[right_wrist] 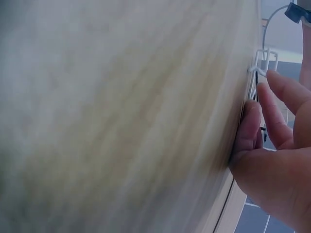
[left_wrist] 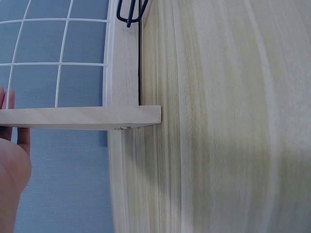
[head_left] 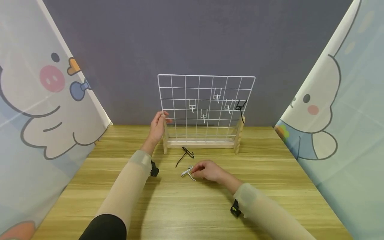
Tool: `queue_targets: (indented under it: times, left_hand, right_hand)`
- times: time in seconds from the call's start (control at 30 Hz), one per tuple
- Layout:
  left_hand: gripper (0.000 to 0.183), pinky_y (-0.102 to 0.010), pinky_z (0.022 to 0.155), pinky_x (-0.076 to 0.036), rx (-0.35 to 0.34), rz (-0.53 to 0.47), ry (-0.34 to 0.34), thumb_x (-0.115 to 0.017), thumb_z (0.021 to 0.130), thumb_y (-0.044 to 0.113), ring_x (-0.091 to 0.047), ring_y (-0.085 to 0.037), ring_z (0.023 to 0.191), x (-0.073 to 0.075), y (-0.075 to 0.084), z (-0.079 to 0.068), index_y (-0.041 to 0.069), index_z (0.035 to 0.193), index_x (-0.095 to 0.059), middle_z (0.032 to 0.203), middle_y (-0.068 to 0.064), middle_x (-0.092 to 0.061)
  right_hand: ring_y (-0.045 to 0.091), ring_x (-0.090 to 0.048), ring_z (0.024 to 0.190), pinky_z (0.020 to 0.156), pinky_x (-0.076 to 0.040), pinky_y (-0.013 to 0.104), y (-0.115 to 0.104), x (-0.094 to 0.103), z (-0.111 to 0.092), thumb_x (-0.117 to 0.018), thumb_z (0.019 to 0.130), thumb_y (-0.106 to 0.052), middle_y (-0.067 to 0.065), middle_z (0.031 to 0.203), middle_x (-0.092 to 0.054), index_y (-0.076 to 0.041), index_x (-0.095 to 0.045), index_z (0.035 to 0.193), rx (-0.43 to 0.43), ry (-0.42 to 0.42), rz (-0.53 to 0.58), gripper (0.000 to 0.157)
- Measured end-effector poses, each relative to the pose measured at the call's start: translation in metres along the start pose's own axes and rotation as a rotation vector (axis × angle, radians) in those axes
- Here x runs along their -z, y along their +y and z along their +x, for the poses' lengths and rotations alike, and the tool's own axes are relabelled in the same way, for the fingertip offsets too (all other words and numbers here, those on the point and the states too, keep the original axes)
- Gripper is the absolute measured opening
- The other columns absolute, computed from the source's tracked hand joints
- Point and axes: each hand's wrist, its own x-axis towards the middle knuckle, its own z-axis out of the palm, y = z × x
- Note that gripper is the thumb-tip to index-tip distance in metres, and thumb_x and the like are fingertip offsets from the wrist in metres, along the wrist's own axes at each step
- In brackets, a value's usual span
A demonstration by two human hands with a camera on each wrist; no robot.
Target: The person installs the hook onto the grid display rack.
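My left hand [head_left: 157, 127] grips the left wooden post [head_left: 165, 135] of a stand that holds an upright white wire grid [head_left: 192, 89]. In the left wrist view, fingers show on both sides of that post [left_wrist: 82, 117]. Low over the table, my right hand [head_left: 210, 170] pinches a white hook [head_left: 187, 171] at its right side; the fingertips partly cover it. The right wrist view shows the hook [right_wrist: 266, 57] at the fingertips. A black hook [head_left: 186, 153] lies on the table between the stand and the white hook.
Several white hooks [head_left: 217, 96] hang on the grid's middle and right. Another black hook [head_left: 240, 108] hangs at its right edge. The wooden table [head_left: 180, 206] runs back to a dark grey wall [head_left: 192, 36], with cartoon-printed cloths [head_left: 18, 140] on both sides.
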Motion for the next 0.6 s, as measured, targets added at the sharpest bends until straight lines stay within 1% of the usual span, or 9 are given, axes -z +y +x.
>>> queue_targets:
  times: [0.13, 0.17, 0.23, 0.3, 0.4, 0.53, 0.57, 0.6]
  left_hand:
    - [0.038, -0.054, 0.119, -0.047, 0.006, 0.012, -0.007, -0.036, 0.119, 0.021, -0.074, -0.038, 0.114, 0.0023, 0.0008, -0.0018, -0.006, 0.138, -0.055, 0.117, -0.027, -0.073]
    - [0.038, -0.054, 0.119, -0.047, 0.010, 0.016, -0.009, -0.036, 0.119, 0.021, -0.075, -0.035, 0.114, 0.0027, 0.0009, -0.0021, -0.006, 0.138, -0.055, 0.116, -0.026, -0.074]
    - [0.039, -0.055, 0.120, -0.046, 0.009, 0.020, -0.014, -0.036, 0.119, 0.022, -0.075, -0.036, 0.114, 0.0029, 0.0014, -0.0022, -0.007, 0.139, -0.054, 0.115, -0.026, -0.074]
    - [0.039, -0.056, 0.120, -0.046, 0.002, 0.020, -0.013, -0.036, 0.119, 0.022, -0.074, -0.040, 0.115, 0.0024, 0.0023, -0.0023, -0.008, 0.138, -0.054, 0.115, -0.029, -0.074]
    - [0.039, -0.055, 0.118, -0.048, -0.003, 0.025, -0.003, -0.037, 0.119, 0.022, -0.073, -0.044, 0.115, 0.0022, 0.0025, -0.0016, -0.008, 0.136, -0.054, 0.111, -0.025, -0.075]
    - [0.036, -0.054, 0.117, -0.049, -0.007, 0.038, 0.000, -0.037, 0.119, 0.023, -0.075, -0.039, 0.114, 0.0023, 0.0013, -0.0010, -0.004, 0.133, -0.056, 0.106, -0.014, -0.077]
    - [0.036, -0.054, 0.117, -0.049, -0.010, 0.039, -0.002, -0.037, 0.119, 0.022, -0.075, -0.039, 0.113, 0.0023, 0.0012, -0.0008, -0.005, 0.134, -0.056, 0.106, -0.014, -0.077]
    - [0.035, -0.055, 0.118, -0.048, -0.012, 0.034, -0.005, -0.037, 0.119, 0.022, -0.076, -0.037, 0.112, 0.0024, 0.0009, -0.0004, -0.005, 0.133, -0.056, 0.108, -0.018, -0.076]
  right_hand:
    - [0.009, -0.062, 0.089, 0.077, -0.052, 0.025, -0.0025, -0.0038, 0.0001, -0.082, 0.097, -0.019, 0.004, 0.106, -0.080, -0.007, -0.083, 0.111, 0.023, 0.005, -0.030, 0.018]
    - [0.008, -0.062, 0.090, 0.078, -0.052, 0.025, -0.0030, -0.0047, 0.0001, -0.082, 0.097, -0.019, 0.004, 0.106, -0.081, -0.007, -0.083, 0.110, 0.025, 0.009, -0.038, 0.017]
    - [0.007, -0.063, 0.092, 0.080, -0.052, 0.024, -0.0038, -0.0064, -0.0001, -0.082, 0.098, -0.018, 0.004, 0.108, -0.081, -0.008, -0.084, 0.109, 0.028, 0.017, -0.053, 0.016]
    - [0.006, -0.063, 0.093, 0.081, -0.052, 0.023, -0.0048, -0.0082, -0.0006, -0.082, 0.097, -0.017, 0.004, 0.109, -0.081, -0.007, -0.084, 0.108, 0.038, 0.022, -0.068, 0.015]
    - [0.005, -0.063, 0.093, 0.082, -0.052, 0.022, -0.0056, -0.0101, -0.0010, -0.082, 0.098, -0.015, 0.005, 0.108, -0.082, -0.006, -0.084, 0.107, 0.046, 0.028, -0.085, 0.014]
    - [0.005, -0.062, 0.091, 0.082, -0.051, 0.022, -0.0053, -0.0107, -0.0008, -0.082, 0.097, -0.014, 0.006, 0.105, -0.082, -0.005, -0.084, 0.106, 0.051, 0.035, -0.097, 0.013]
    - [0.005, -0.061, 0.090, 0.082, -0.050, 0.022, -0.0052, -0.0108, -0.0007, -0.082, 0.097, -0.014, 0.006, 0.104, -0.082, -0.005, -0.084, 0.106, 0.050, 0.036, -0.098, 0.013]
    - [0.005, -0.061, 0.090, 0.082, -0.050, 0.023, -0.0052, -0.0108, -0.0007, -0.082, 0.096, -0.014, 0.005, 0.104, -0.082, -0.005, -0.084, 0.105, 0.047, 0.038, -0.100, 0.013]
